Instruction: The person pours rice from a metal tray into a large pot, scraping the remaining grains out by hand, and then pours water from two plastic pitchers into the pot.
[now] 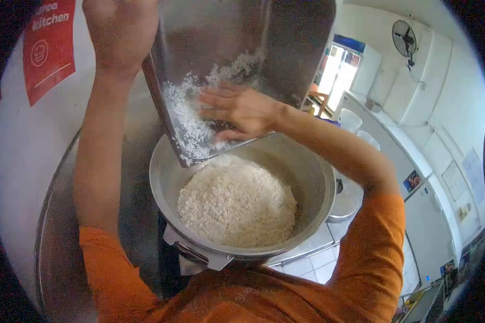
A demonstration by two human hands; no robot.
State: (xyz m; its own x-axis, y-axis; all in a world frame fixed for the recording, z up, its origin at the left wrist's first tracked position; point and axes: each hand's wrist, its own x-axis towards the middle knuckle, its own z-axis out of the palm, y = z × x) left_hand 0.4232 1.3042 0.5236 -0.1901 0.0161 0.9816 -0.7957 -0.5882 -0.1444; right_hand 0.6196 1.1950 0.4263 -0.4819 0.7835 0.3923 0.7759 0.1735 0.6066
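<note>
A deep metal tray (pixel 215 32) is tilted above a large metal pot (pixel 320 177), its lower corner over the pot's rim. My left hand (pixel 121 35) grips the tray's upper left side, with its fingertips hidden. Inside the tray, my right hand (pixel 242 112) lies with fingers stretched out against loose white rice (pixel 186 116) that clings along the lower side and corner; the fingers are slightly blurred. A big mound of rice (pixel 237 202) fills much of the pot.
A metal counter or sink surface (pixel 64 231) lies to the left, beside a wall with a red sign (pixel 51 48). Pale containers (pixel 350 121) and a round metal lid or pan (pixel 345 202) stand right of the pot. A wall fan (pixel 404 37) hangs farther back.
</note>
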